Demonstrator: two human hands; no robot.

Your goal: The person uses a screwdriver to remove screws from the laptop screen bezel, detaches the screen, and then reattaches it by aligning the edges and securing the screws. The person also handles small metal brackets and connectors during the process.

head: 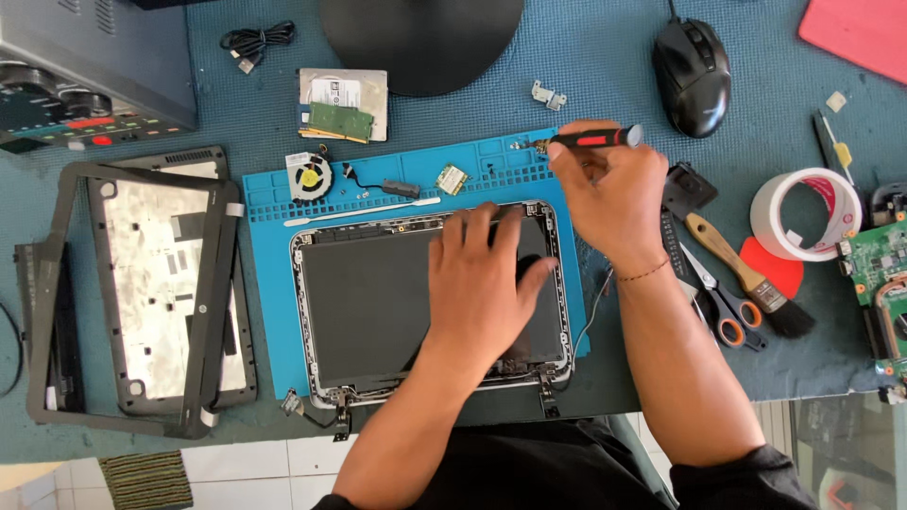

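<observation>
While my left hand (487, 283) lies flat with fingers spread on the dark rectangular laptop screen panel (378, 302), which rests in its silver frame on the blue silicone work mat (269, 283), my right hand (609, 194) pinches a slim black screwdriver with a red band (590, 140). That tool lies level across my fingertips, its tip pointing left over the mat's upper right corner, just above the panel. A black computer mouse (693, 76) sits near beyond it.

mat (274, 283) blue | screwdriver (595, 140) black (red band) | mouse (693, 76) black | scissors (727, 316) orange-handled
</observation>
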